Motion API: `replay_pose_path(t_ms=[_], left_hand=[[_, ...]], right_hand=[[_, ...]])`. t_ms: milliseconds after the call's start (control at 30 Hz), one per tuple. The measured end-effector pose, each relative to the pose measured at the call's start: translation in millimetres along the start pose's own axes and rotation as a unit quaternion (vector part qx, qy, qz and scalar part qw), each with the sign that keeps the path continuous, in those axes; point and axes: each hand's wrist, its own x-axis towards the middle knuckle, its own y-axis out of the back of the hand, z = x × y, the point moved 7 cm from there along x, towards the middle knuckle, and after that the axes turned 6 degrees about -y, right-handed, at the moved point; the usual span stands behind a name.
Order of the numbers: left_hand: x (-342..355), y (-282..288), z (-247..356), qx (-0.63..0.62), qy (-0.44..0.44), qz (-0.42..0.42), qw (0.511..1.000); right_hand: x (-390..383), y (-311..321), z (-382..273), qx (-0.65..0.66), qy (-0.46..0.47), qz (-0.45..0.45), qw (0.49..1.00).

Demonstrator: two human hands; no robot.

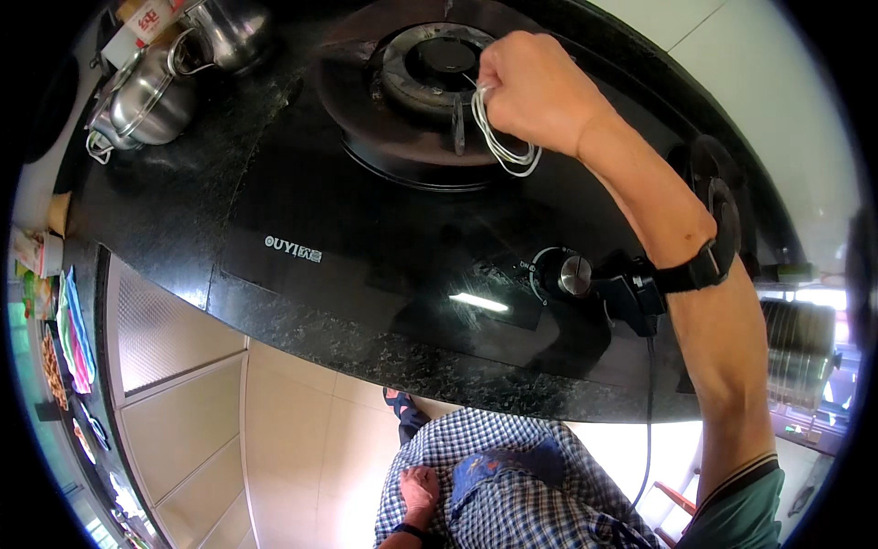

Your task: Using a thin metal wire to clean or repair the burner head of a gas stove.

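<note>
At one o'clock in the view, the right hand point(540, 96) is clenched on a coiled white wire point(498, 146), whose loops hang at the burner's point(448, 55) five o'clock. Pinching the bundle high probably steadies the thin end, which points from the fist toward the burner's middle. The left hand point(421, 489) rests at six o'clock by the checked apron point(512, 512), seemingly because one hand suffices; its fingers curl, but I cannot tell whether they grip anything. Steel pots point(155, 101) stand at ten o'clock, well apart, perhaps leaving the burner accessible.
</note>
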Motion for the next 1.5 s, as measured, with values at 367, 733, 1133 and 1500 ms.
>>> replay_pose_path(t_ms=[367, 733, 1133, 1500], left_hand=[[-3, -3, -6, -0.01, -0.014, 0.039, 0.999], [-6, -3, -8, -0.038, 0.0, 0.048, 0.998], [-2, 1, -2, -0.033, -0.025, 0.048, 0.998], [-3, -1, -4, -0.032, -0.013, 0.022, 0.999]], right_hand=[[3, -5, -6, 0.022, 0.046, 0.01, 0.999], [-5, -1, -10, -0.023, 0.049, -0.026, 0.998], [-24, 3, 15, 0.052, -0.002, -0.025, 0.998], [-29, 1, 22, 0.101, 0.001, 0.002, 0.995]])
